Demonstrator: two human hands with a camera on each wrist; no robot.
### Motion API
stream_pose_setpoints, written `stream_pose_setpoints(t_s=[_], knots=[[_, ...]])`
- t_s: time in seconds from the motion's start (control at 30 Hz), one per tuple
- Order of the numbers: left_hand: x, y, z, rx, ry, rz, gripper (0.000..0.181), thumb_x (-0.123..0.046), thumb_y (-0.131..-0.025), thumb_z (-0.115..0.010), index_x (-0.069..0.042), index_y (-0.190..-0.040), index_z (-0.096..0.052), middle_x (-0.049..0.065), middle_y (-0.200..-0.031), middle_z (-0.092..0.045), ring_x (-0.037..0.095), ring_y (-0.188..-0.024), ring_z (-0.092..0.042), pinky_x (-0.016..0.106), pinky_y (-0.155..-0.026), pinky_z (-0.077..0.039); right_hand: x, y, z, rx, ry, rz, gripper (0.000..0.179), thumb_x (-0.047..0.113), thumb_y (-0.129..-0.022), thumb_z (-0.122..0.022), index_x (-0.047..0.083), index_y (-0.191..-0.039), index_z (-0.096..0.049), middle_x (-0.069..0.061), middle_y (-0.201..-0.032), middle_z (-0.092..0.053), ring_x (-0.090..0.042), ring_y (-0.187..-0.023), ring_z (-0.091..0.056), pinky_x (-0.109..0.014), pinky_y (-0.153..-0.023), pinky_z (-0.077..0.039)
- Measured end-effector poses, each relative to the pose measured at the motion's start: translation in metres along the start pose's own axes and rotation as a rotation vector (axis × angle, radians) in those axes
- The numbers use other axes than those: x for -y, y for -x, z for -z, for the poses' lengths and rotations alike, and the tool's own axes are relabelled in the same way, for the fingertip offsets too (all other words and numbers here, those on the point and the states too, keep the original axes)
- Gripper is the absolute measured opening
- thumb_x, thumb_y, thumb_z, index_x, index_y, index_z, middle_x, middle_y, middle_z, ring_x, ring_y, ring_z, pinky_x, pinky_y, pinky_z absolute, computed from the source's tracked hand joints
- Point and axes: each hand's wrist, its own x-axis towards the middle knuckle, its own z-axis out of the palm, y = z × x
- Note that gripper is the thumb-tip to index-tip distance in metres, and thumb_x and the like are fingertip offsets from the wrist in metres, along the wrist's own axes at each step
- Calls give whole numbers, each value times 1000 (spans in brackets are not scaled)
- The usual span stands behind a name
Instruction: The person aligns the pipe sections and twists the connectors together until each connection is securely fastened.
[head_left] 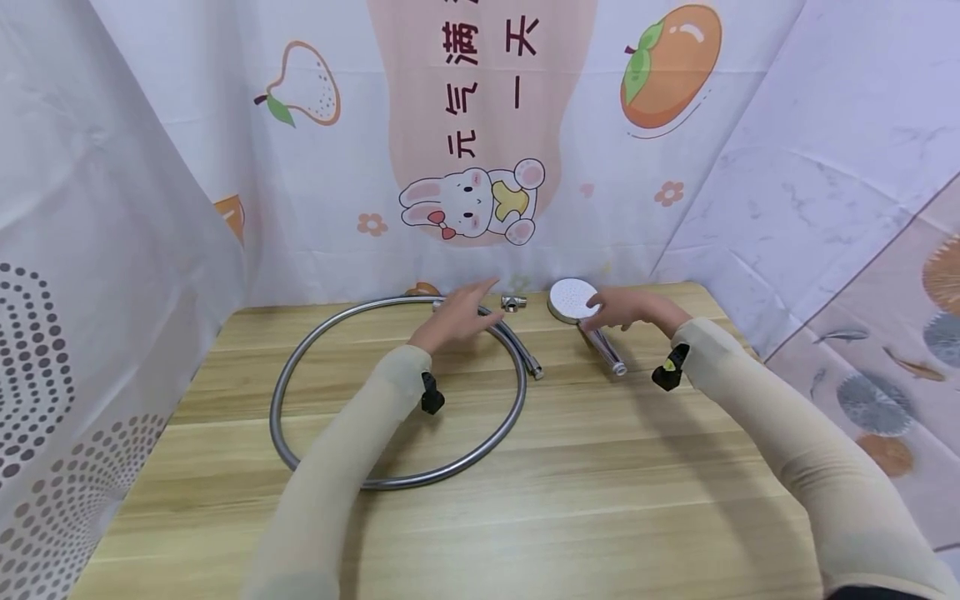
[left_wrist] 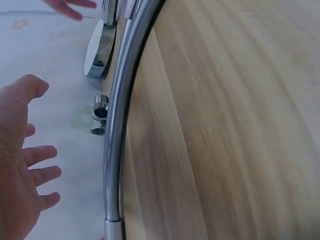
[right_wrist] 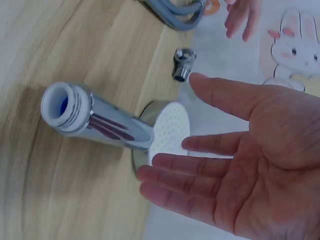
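My left hand [head_left: 459, 317] is over the upper right part of a coiled metal shower hose [head_left: 279, 392], its fingers spread and holding nothing. Just past its fingertips lies a small chrome tee fitting [head_left: 513, 302], threaded at its ends in the left wrist view. On the right, a handheld shower head [head_left: 573, 300] rests with its white nozzle face up and its chrome handle toward me. My right hand [head_left: 624, 308] hovers beside it, fingers extended and nothing in the palm. In the right wrist view, the threaded end of the handle [right_wrist: 65, 107] shows a blue inside.
The wooden table [head_left: 525, 500] carries all these things. A printed curtain [head_left: 322, 208] hangs along its back edge, with more cloth at both sides. The hose loop takes up the table's left half, its two end pieces near the tee fitting.
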Motion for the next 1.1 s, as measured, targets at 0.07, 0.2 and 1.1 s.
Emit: stream_pose_setpoints(t_s=[0.07, 0.2, 1.1], knots=[[1, -6, -2, 10, 21, 14, 73, -44, -102, -58, -14, -161, -28, 12, -164, -36, 32, -151, -36, 48, -124, -28, -6, -1, 0, 22, -62, -34, 65, 27, -105, -55, -16, -148, -33, -37, -140, -53, -52, -124, -58, -52, -92, -57], [4, -19, -9, 19, 98, 39, 72, -43, -103, -57, -14, -162, -27, 11, -165, -34, 31, -152, -34, 46, -124, -28, -18, -4, 1, 48, -137, -69, 61, 26, -104, -58, -16, -144, -41, -37, -144, -49, -48, -116, -65, -48, -88, -60], [17, -58, -46, 7, 260, 60, 56, -22, -100, -67, -8, -151, -48, 13, -150, -53, 29, -138, -51, 43, -115, -41, -60, -31, -17, 164, -649, -252, 17, 18, -99, -66, 7, -87, -69, 0, -74, -66, -8, -65, -66, -24, -68, -60]])
